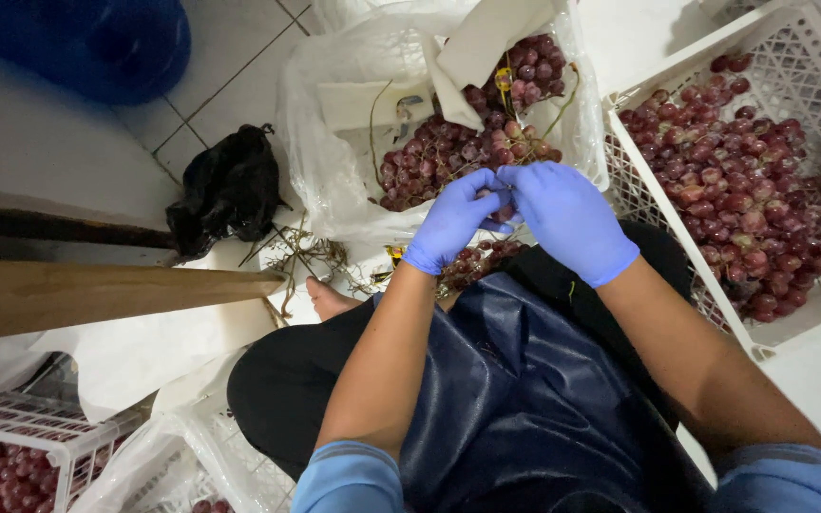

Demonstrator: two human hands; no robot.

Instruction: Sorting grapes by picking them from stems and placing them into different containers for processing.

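black plastic bag (227,190), blue drum (97,43), wooden plank (97,294) at left.

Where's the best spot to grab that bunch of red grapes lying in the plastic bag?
Probably the bare stem arching over the bunch of red grapes, pinched from above. It is thin and sticks up clear, while the round grapes would likely squash or pop off.

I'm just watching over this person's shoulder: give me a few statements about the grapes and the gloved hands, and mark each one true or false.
1. Both hands wear blue gloves: left hand, right hand. True.
2. The white crate at the right holds green grapes. False: it holds red grapes.
3. The hands meet over the plastic-lined box of grape bunches. True.
4. A black bag lies on the floor at the left. True.
5. The person wears a white apron. False: the apron is dark blue.
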